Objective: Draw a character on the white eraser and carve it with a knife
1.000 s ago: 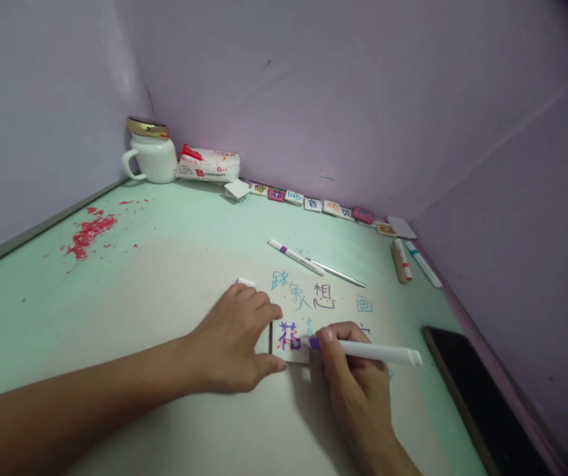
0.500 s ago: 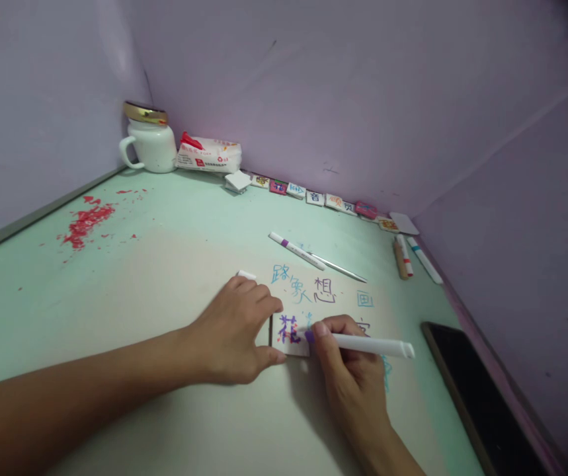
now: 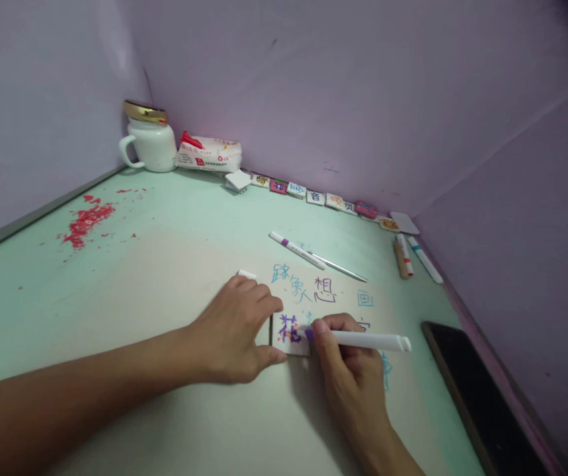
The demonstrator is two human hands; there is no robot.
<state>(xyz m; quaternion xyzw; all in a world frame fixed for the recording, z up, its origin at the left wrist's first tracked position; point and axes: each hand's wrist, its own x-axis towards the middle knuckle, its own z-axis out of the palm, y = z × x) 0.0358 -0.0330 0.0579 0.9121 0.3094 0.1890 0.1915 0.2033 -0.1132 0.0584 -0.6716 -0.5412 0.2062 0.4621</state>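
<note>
A small white square tile (image 3: 284, 345) lies on the table with a Chinese character drawn on it in purple over red marks. My left hand (image 3: 241, 330) grips the tile between thumb and index finger at its far and near edges. In my right hand (image 3: 350, 370) is a white marker pen (image 3: 373, 340) with a purple collar, held in a writing grip. Its tip points left at the right side of the character; whether it touches the surface I cannot tell. Part of a white piece (image 3: 246, 274) shows behind my left hand.
Blue and purple characters (image 3: 324, 291) are written on the tabletop. Beyond lie a purple marker (image 3: 293, 248) and a thin metal tool (image 3: 340, 267). Red shavings (image 3: 88, 223), a lidded mug (image 3: 155, 147), a tissue pack (image 3: 209, 153), several tiles (image 3: 315, 197) and a phone (image 3: 477, 390) surround the work.
My right hand and the marker have shifted very slightly, the pen's back end moving a little up and left. My left hand and the tile stay in place.
</note>
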